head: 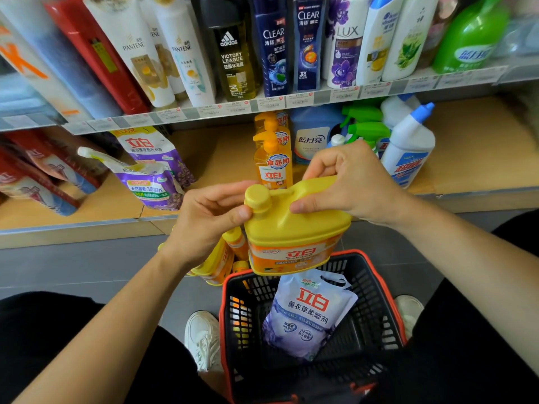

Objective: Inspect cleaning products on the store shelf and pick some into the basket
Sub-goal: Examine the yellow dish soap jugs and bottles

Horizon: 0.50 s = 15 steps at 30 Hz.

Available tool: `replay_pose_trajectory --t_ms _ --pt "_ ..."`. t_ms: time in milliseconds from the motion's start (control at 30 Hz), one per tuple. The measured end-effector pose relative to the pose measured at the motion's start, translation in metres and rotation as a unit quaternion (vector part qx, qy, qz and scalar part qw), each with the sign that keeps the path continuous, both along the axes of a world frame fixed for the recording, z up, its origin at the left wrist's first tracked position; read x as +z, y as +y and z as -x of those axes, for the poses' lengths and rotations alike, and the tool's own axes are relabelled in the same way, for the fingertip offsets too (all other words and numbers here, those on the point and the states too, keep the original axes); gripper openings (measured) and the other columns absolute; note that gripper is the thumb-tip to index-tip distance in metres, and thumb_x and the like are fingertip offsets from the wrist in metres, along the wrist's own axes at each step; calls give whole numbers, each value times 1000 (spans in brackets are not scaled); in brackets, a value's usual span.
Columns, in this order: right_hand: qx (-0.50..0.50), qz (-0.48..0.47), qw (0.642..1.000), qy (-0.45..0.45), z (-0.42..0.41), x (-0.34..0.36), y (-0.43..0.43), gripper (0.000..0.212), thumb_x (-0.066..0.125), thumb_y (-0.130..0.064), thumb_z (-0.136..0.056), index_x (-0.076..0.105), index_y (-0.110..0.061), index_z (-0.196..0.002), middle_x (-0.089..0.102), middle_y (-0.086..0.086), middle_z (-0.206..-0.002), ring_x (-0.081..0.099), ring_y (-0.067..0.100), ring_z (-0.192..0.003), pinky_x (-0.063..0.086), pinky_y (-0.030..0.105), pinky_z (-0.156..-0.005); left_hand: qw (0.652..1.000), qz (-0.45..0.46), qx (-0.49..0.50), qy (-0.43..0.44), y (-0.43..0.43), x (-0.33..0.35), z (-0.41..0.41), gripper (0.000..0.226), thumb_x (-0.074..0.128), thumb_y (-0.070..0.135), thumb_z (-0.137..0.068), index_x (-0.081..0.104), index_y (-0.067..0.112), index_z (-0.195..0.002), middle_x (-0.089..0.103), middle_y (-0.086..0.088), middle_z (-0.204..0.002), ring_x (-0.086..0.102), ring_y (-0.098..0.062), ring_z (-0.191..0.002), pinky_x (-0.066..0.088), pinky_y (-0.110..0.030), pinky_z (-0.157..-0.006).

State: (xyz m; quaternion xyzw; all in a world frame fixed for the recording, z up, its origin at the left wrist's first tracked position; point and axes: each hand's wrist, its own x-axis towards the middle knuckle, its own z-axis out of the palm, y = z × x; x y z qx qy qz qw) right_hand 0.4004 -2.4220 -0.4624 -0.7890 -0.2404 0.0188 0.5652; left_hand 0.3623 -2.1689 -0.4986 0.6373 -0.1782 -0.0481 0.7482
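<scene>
A yellow jug [294,231] is held in both hands over a black basket [380,293] with a red rim, which stands on the floor between the person's shoes. The jug stands roughly upright, its long axis running down toward the basket. Its top tips toward the camera, with the round cap [258,196] at the left end. The orange band on its front reads 立白 in red.

The right hand [353,182] has its fingers curled round the handle on top, thumb lying along the shoulder. The left hand [208,220] grips the jug just under the cap, fingers curled and thumb pressed to the neck.

In the basket lies a pale purple pouch [309,313] marked 立白 and 薰衣草柔顺剂.

On the lower shelf [481,147] stand orange pump bottles [274,167] reading 食品用 and 立白. Beside them is a blue bottle [310,138] marked 蓝月亮.

The shelf above holds Pantene [137,53], adidas Victory League [233,59], Clear [274,51] and Lux [345,45].
</scene>
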Motion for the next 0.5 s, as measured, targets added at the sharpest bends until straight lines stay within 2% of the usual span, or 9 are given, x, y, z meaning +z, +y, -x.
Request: replay_pose_trajectory --t_ms 200,300,400,500 --pt "-52 0 998 -18 1 -6 4 41 90 -48 -49 71 -19 -71 73 -8 -76 68 3 -66 52 18 -58 984 -97 108 -102 -4 -2 4 49 85 33 -77 72 25 -123 75 -1 -119 70 -25 -115 60 -31 -86" --pt "-72 6 997 -26 2 -9 7 37 95 -41 -51 70 -21 -70 73 -5 -73 69 7 -68 53 19 -57 971 -137 139 -136 -8 -5 6 50 83 28 -80 67 23 -127 73 -4 -120 69 -23 -116 61 -28 -82" --pt "-61 8 998 -17 2 -8 7 39 95 -39 -52 71 -16 -72 73 -4 -74 70 8 -68 53 20 -58 978 -141 102 -114 -7 0 4 49 81 34 -82 65 24 -127 72 -3 -123 67 -23 -120 61 -33 -83" --pt "-30 11 999 11 -2 -2 2 48 91 -43 -49 71 -9 -76 75 -2 -74 72 15 -70 57 29 -61 989 -127 28 -68 -4 8 1 54 80 41 -82 64 19 -128 73 -3 -121 67 -25 -118 59 -34 -87"
